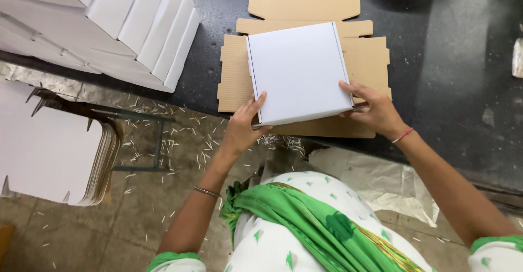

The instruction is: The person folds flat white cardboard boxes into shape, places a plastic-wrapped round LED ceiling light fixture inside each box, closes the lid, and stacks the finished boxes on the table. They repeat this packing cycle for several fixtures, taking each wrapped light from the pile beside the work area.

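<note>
- The dark worktop [452, 59] carries everything; take the white box as the landmark for what follows.
- Up and left of the box, a row of folded white boxes [136, 27] leans in a stack at the worktop's edge.
- Down and left of the box, off the worktop, a pile of flat white blanks [49, 147] sits on a metal stand above a floor strewn with small white offcuts.
- Directly under the box lies an unfolded brown cardboard blank [365, 59], its flaps showing past the box on the left, right and far sides.
- The white box [298, 70] itself is a shallow, square, closed carton lying flat on that brown blank, close to the worktop's near edge. I judge it light and probably empty, with stiff walls but a thin lid that would dent under a hard press; the smooth white face looks a bit slippery. The near corners and side walls, where the board is doubled, seem the soundest places to hold.
- The left hand [242, 125] rests at the box's near-left corner, fingers stretched up along the side edge, loosely spread, steadying rather than clamping it.
- The right hand [376, 108] is at the near-right corner, thumb on the lid's edge, fingers curled along the side wall; how firmly they grip I cannot tell.
</note>
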